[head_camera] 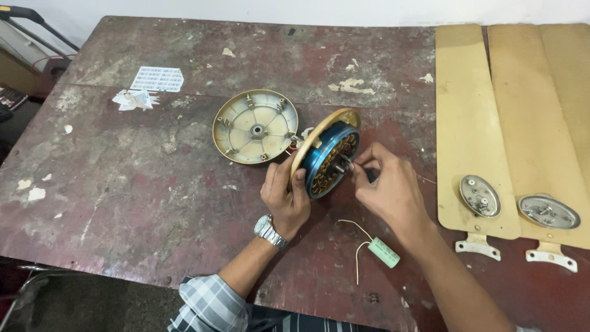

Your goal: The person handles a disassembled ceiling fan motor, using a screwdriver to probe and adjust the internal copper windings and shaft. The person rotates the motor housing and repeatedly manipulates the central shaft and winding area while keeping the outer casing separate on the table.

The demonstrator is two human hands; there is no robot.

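From the head camera, looking down on a worn, paint-flecked red workbench [153, 184], the person has a ceiling-fan motor [326, 157] stood up on its edge. The left hand [286, 197] clamps it from behind, thumb hooked over the blue band and fingers wrapped round the gold rim, so the copper windings and the shaft face the other hand. The right hand [390, 190] has its thumb and forefinger pinched together right at the shaft, on something thin and metallic; I cannot tell whether it is a small tool tip or a wire end.

Just beyond the left hand's fingers, nearly touching the motor, the gold cover plate [255, 126] lies open side up, its bearing showing in the middle. So the housing is already apart, and the work now is inside the motor; the cover is still off.

Near the right wrist, towards the person, a green capacitor [384, 252] lies loose with its pale leads curling free, joined to nothing. Well away from the right hand's knuckles, the tan fan blades [473, 123] lie side by side, detached, their metal brackets pointing at the bench edge. Far past the left fingers sit scraps of printed paper [157, 80].
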